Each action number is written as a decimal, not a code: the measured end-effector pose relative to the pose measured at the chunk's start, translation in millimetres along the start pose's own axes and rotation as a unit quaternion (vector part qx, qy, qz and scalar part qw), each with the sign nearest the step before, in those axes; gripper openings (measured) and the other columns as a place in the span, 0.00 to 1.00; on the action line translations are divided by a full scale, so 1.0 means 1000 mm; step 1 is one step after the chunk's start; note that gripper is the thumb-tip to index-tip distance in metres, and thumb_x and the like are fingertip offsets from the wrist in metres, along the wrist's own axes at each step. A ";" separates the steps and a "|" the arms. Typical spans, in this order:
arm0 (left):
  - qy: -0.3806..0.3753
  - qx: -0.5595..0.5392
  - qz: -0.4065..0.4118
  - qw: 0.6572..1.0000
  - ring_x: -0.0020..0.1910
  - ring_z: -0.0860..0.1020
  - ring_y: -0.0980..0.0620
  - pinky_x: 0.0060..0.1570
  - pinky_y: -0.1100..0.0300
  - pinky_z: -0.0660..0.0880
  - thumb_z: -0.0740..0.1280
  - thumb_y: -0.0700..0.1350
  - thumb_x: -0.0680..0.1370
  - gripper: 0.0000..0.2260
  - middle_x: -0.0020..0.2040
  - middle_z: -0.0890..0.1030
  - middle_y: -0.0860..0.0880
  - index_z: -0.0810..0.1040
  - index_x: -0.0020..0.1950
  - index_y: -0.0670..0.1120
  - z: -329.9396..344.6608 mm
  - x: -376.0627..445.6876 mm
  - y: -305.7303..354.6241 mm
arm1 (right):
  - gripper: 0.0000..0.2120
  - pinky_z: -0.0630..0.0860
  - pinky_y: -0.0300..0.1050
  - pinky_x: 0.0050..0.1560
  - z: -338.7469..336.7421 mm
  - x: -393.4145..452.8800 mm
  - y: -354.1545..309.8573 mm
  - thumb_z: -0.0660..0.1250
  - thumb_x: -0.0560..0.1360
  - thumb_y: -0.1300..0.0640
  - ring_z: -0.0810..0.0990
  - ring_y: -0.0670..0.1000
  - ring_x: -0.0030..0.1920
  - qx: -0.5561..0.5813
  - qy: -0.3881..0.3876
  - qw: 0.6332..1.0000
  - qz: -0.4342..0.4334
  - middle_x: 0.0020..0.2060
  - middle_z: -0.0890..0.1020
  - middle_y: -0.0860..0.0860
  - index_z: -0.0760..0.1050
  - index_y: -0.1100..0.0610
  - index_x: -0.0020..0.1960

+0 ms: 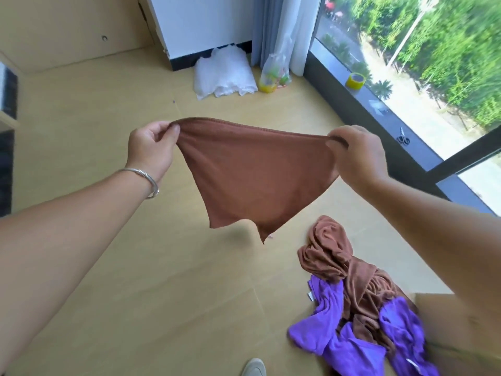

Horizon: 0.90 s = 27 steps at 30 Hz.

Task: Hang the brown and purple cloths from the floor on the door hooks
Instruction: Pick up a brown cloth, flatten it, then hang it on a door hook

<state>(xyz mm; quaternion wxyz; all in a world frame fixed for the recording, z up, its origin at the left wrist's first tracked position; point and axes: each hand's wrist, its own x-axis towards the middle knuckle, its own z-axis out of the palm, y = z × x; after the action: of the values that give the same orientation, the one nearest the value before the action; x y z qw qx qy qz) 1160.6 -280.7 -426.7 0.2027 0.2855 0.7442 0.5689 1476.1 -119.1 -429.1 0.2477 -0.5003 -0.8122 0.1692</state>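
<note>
Brown cloth (254, 172) being held spread above the floor (122, 280), both hands pinching its top edge.
Left hand (151, 153) is gripping one corner, right hand (355, 156) the other. Brown and purple cloths (360, 316) are lying heaped below, a small white tag showing, unreadable. Clear plastic bag (273, 69) is holding blurred coloured items.
</note>
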 end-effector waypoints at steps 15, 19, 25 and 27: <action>-0.111 0.193 -0.085 0.971 0.21 0.60 0.54 0.19 0.65 0.57 0.62 0.46 0.80 0.13 0.24 0.65 0.56 0.79 0.43 0.62 -0.082 -0.224 -0.126 | 0.04 0.69 0.41 0.39 0.021 -0.231 0.056 0.75 0.69 0.58 0.79 0.54 0.39 0.011 -0.147 0.986 -0.072 0.38 0.83 0.51 0.82 0.56 0.43; -0.150 0.260 -0.123 0.946 0.21 0.61 0.53 0.21 0.62 0.58 0.61 0.47 0.80 0.13 0.23 0.65 0.55 0.78 0.44 0.66 -0.084 -0.303 -0.181 | 0.02 0.68 0.43 0.38 0.044 -0.309 0.087 0.73 0.70 0.61 0.79 0.54 0.39 0.002 -0.181 0.982 -0.058 0.37 0.82 0.51 0.81 0.56 0.43; -0.186 0.322 -0.179 0.911 0.19 0.64 0.55 0.24 0.60 0.61 0.61 0.47 0.80 0.09 0.21 0.68 0.54 0.78 0.45 0.58 -0.071 -0.380 -0.269 | 0.10 0.71 0.44 0.44 0.097 -0.407 0.135 0.64 0.75 0.64 0.80 0.55 0.46 -0.020 -0.266 0.964 0.014 0.45 0.83 0.52 0.82 0.54 0.50; -0.197 0.326 -0.191 0.905 0.20 0.65 0.54 0.25 0.59 0.61 0.61 0.47 0.80 0.09 0.22 0.68 0.53 0.78 0.45 0.58 -0.065 -0.388 -0.291 | 0.12 0.70 0.43 0.46 0.113 -0.421 0.145 0.64 0.75 0.64 0.80 0.54 0.49 -0.032 -0.286 0.957 0.040 0.48 0.84 0.51 0.82 0.53 0.52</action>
<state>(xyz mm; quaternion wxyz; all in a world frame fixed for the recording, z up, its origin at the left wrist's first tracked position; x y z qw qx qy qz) 1356.2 -637.5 -698.6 0.3455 0.2942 0.8732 0.1777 1675.6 -435.8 -696.1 -0.0178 -0.4710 -0.8332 0.2891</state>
